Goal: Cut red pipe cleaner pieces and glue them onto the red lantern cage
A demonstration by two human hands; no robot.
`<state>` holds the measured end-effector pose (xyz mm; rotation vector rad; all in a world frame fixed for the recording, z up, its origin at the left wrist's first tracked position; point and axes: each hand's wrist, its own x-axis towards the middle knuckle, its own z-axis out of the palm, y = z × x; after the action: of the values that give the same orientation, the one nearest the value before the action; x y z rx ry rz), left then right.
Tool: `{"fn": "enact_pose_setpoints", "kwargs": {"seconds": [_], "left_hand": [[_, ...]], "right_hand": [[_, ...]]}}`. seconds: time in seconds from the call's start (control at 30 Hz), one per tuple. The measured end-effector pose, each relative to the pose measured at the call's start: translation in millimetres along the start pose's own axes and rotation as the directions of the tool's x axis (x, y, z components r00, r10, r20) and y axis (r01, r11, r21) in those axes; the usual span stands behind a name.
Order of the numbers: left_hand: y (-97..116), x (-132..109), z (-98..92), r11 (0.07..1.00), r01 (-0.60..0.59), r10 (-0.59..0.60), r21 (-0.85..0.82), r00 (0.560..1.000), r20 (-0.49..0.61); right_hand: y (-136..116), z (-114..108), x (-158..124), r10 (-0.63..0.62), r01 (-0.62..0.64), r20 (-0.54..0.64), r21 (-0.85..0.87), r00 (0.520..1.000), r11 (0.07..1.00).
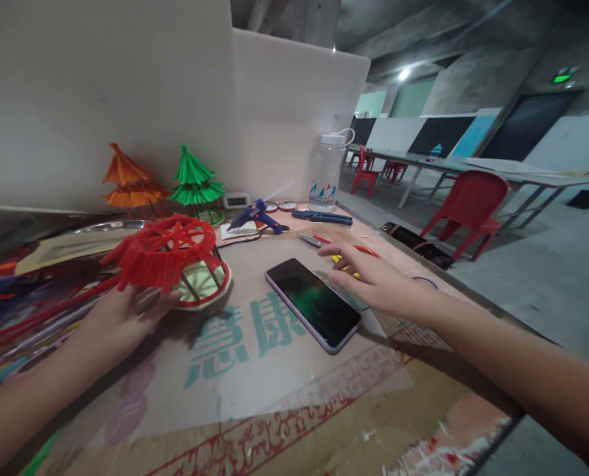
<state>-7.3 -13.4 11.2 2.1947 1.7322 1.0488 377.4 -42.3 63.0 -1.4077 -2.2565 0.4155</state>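
Note:
My left hand (143,307) is closed on a small red pavilion model (168,248), with a fringed roof of fuzzy pipe cleaners, brown posts and a pale round base rimmed in red. The fingers are partly hidden under the roof. To the right, my right hand (361,271) hovers with its fingers apart over yellow-handled scissors (344,266), and whether it touches them I cannot tell. Just left of this hand a phone (314,304) lies face up, its screen dim green. Pliers with red handles (318,240) lie beyond the fingertips.
Orange (128,178) and green (195,178) tiered pavilion models stand at the back left. A blue glue gun (259,215), a blue utility tool (322,217) and a clear bottle (326,172) line the back. Colourful pipe cleaners (21,317) pile at left. Red chairs (472,208) stand beyond the table.

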Motion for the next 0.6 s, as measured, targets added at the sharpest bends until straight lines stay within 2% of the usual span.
{"fn": "enact_pose_setpoints", "kwargs": {"seconds": [0.17, 0.3, 0.5, 0.6], "left_hand": [[-1.5, 2.2, 0.7, 0.998, -0.059, 0.059, -0.035, 0.998, -0.006], [-7.8, 1.0, 3.3, 0.993, -0.094, 0.092, -0.069, 0.995, -0.039], [-3.8, 0.5, 4.2, 0.977, -0.107, 0.107, -0.185, 0.994, -0.011], [1.2, 1.3, 3.4, 0.971, -0.129, 0.127, -0.201, 0.992, -0.023]], "right_hand": [[-26.7, 2.0, -26.4, -0.030, 0.052, 0.082, -0.278, 0.996, 0.959], [-42.8, 12.4, -35.6, -0.025, 0.077, 0.153, -0.341, 0.988, 0.937], [-35.3, 15.9, -30.3, 0.029, 0.031, 0.156, -0.369, 0.987, 0.929], [-28.4, 12.9, -23.6, 0.015, 0.035, 0.137, -0.356, 0.990, 0.934]]}}
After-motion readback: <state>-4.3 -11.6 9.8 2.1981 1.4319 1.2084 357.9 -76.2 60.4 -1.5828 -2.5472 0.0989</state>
